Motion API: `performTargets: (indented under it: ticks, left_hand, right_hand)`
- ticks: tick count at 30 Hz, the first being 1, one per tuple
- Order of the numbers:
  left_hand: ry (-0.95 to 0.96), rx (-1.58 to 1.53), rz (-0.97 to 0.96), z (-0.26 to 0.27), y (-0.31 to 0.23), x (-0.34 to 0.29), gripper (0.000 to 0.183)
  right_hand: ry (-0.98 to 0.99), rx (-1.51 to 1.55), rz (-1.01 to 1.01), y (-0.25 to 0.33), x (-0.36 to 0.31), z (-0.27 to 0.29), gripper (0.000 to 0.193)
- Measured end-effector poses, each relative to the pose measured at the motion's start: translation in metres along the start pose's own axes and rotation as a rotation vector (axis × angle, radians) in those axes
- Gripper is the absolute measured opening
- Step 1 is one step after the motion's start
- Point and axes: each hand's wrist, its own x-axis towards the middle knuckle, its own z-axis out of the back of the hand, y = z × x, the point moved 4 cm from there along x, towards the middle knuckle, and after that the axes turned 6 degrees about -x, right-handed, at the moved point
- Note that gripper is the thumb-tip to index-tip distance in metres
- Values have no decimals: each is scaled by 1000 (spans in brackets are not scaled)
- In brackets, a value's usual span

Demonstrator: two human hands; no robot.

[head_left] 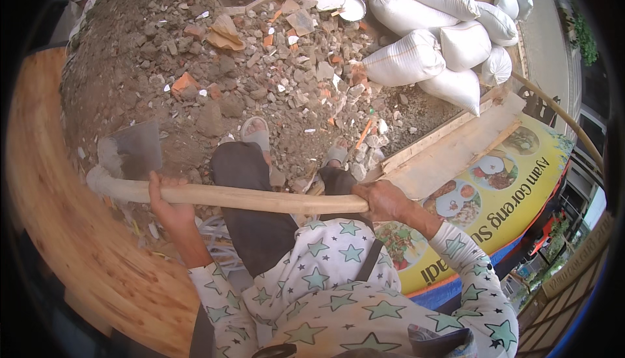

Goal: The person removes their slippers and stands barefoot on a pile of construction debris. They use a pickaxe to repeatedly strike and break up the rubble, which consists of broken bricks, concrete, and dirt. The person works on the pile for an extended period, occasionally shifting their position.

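As a hoe (260,198) is stretching across the front of a person's dark-trousered legs (239,169), both hands are clamping its pale wooden handle (306,203): the left hand (172,213) is gripping near the head, the right hand (388,201) is wrapping the opposite end. At the left, the grey blade (138,149) is showing over dusty ground by the rubble (241,84); whether it is touching, one cannot tell. With so wide a grip, the worker is probably gaining good leverage; working the tool well would likely mean the left hand steering the blade, the right steadying the end, in short, controlled strokes. Sandalled feet (256,135) are resting among loose chunks, so firm footing and an edge kept clear of the toes seem wise. Beyond, orange shards (185,83) are dotting the debris, while stuffed white sacks (405,58) are lying heaped at upper right. Below them, a plank (456,145) is bordering a yellow banner (504,188); a wood-grained panel (52,162) is flanking the left side.
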Motion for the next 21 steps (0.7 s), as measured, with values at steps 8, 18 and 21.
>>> performTargets:
  ticks: [8, 18, 21]
  left_hand:
    - [87, 17, -68, -27, 60, -40, 15]
    - [202, 13, -130, -49, 95, -107, 14]
    - [215, 32, -213, -52, 87, -129, 18]
  right_hand:
    - [-161, 55, 48, -76, -25, -65, 28]
    - [-244, 153, 56, -111, -66, -113, 27]
    - [-285, 233, 99, -104, -63, -116, 24]
